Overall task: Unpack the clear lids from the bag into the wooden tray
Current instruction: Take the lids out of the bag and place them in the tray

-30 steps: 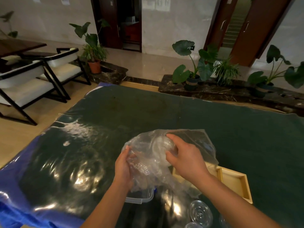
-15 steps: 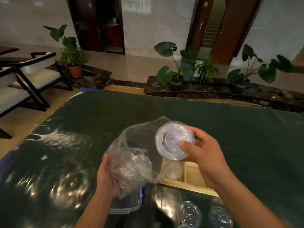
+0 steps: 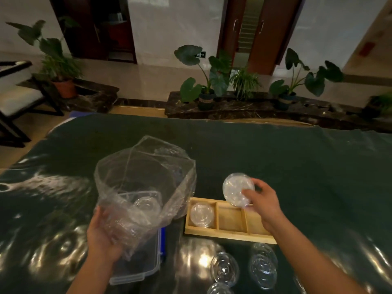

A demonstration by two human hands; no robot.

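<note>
**Lid held over tray**

Right hand (image 3: 262, 202), arm extended from lower right, pinches round clear plastic lid (image 3: 237, 189) above three-compartment wooden tray (image 3: 230, 234). Left hand (image 3: 101, 238) grips crumpled clear plastic bag (image 3: 144, 187), centre-left. One lid (image 3: 202, 214) in tray's left compartment.

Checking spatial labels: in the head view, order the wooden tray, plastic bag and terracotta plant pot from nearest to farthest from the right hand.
From the right hand:
1. Wooden tray, directly beneath it.
2. Plastic bag, to its left.
3. Terracotta plant pot, far left, beyond the table.
</note>
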